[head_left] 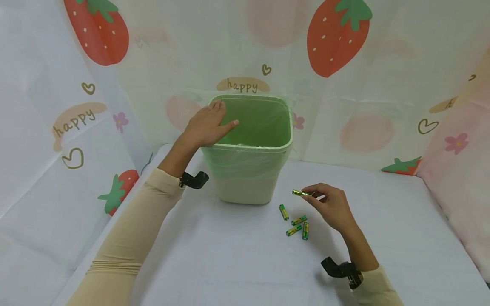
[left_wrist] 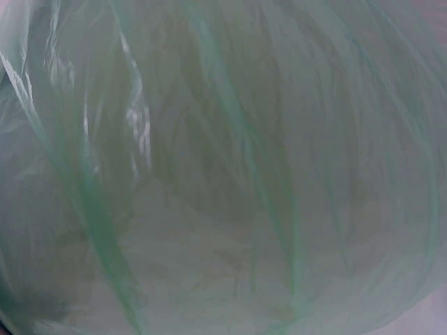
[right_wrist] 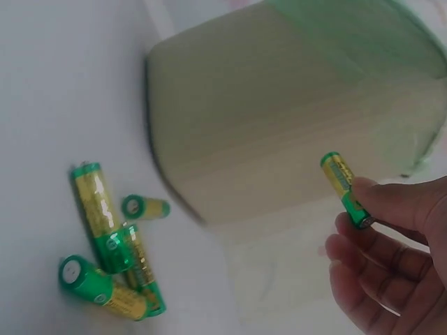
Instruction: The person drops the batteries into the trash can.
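Note:
A beige bin (head_left: 245,187) lined with a green plastic bag (head_left: 260,123) stands at the back of the white table. My left hand (head_left: 214,123) rests on its left rim, fingers straight and thumb reaching over the opening. The left wrist view shows only the bag's film (left_wrist: 223,167), very close. My right hand (head_left: 311,196) pinches a green and yellow battery (head_left: 300,193) just above the table, right of the bin. In the right wrist view that battery (right_wrist: 341,178) sits between thumb and fingertips (right_wrist: 363,234), with the bin's wall (right_wrist: 279,125) behind.
Several loose batteries (head_left: 296,223) lie on the white tablecloth (head_left: 229,263) below the right hand, also seen as a batteries cluster (right_wrist: 112,244) in the right wrist view. Strawberry-print curtains (head_left: 337,38) close off the back and both sides. A pink cloth (head_left: 459,182) hangs at right.

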### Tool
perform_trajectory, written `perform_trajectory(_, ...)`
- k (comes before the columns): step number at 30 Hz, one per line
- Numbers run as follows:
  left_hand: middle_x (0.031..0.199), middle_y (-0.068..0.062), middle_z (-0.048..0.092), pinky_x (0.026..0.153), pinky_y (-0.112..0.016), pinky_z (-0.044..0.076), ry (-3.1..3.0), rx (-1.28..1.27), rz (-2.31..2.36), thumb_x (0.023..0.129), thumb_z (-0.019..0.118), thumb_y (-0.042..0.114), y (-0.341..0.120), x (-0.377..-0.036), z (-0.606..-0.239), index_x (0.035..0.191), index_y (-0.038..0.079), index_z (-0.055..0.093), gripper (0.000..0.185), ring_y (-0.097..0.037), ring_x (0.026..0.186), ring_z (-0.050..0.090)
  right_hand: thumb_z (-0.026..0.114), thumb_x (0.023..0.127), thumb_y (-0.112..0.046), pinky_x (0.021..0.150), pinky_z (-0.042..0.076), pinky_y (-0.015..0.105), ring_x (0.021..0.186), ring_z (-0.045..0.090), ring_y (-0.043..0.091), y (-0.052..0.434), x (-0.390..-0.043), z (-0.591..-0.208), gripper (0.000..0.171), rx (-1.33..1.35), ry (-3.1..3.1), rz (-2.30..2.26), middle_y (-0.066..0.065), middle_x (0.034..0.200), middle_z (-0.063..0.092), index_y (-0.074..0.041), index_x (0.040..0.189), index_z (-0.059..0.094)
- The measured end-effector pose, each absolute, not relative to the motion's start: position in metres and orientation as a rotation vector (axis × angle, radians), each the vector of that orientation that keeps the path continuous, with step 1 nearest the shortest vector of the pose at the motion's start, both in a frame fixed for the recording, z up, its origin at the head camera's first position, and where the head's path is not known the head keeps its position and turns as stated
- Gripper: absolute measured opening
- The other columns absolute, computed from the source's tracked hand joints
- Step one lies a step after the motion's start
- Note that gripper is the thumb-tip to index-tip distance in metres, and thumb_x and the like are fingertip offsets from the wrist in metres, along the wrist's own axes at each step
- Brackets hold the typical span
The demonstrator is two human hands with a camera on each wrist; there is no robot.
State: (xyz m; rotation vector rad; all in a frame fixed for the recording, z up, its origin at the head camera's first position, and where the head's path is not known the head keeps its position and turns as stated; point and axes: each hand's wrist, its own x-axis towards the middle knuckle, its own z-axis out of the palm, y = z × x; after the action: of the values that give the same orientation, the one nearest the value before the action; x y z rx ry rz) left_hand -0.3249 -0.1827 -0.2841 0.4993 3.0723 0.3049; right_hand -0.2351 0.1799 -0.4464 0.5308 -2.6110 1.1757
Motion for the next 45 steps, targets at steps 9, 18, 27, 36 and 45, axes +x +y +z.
perform_trajectory(9,0.168,-0.022,-0.002,0.126,-0.044,0.003,3.062,0.493,0.303,0.109,0.031,0.054,-0.181,-0.322,-0.281,0.160,-0.006,0.002,0.084,-0.032,0.156,0.000,0.078,0.090,-0.007,0.068,0.056,0.024,0.085,0.065,0.011,0.178,-0.219,-0.427,0.017,0.641,-2.474,1.158,-0.002,0.099,0.075,-0.013,0.107,0.078)
perform_trajectory(18,0.168,-0.022,-0.004,0.126,-0.044,0.002,3.055,0.488,0.302,0.109,0.030,0.055,-0.184,-0.320,-0.277,0.160,-0.006,0.000,0.085,-0.032,0.156,-0.002,0.081,0.086,-0.002,0.064,0.055,0.018,0.083,0.062,0.006,0.174,-0.208,-0.406,0.019,0.785,-2.331,1.129,-0.007,0.096,0.073,-0.012,0.103,0.079)
perform_trajectory(27,0.168,-0.021,-0.006,0.126,-0.044,0.000,3.046,0.483,0.320,0.108,0.029,0.057,-0.183,-0.321,-0.280,0.160,-0.005,-0.001,0.085,-0.032,0.156,-0.003,0.082,0.082,0.004,0.065,0.052,0.014,0.082,0.062,0.005,0.173,-0.196,-0.388,0.024,0.832,-2.229,1.132,-0.004,0.095,0.074,-0.010,0.102,0.080)
perform_trajectory(36,0.168,-0.021,-0.005,0.126,-0.045,0.002,3.057,0.481,0.316,0.108,0.029,0.057,-0.183,-0.322,-0.279,0.160,-0.005,-0.001,0.085,-0.032,0.156,-0.002,0.083,0.080,0.007,0.065,0.052,0.013,0.081,0.061,0.004,0.171,-0.199,-0.363,0.027,0.876,-2.173,1.089,-0.002,0.095,0.074,-0.008,0.101,0.080)
perform_trajectory(45,0.168,-0.022,-0.004,0.126,-0.045,0.004,3.063,0.492,0.330,0.109,0.030,0.055,-0.182,-0.323,-0.282,0.160,-0.006,0.000,0.085,-0.033,0.156,-0.001,0.083,0.080,0.006,0.066,0.053,0.014,0.078,0.060,0.004,0.167,-0.201,-0.333,0.027,0.935,-2.143,1.061,-0.004,0.093,0.073,-0.008,0.102,0.080)
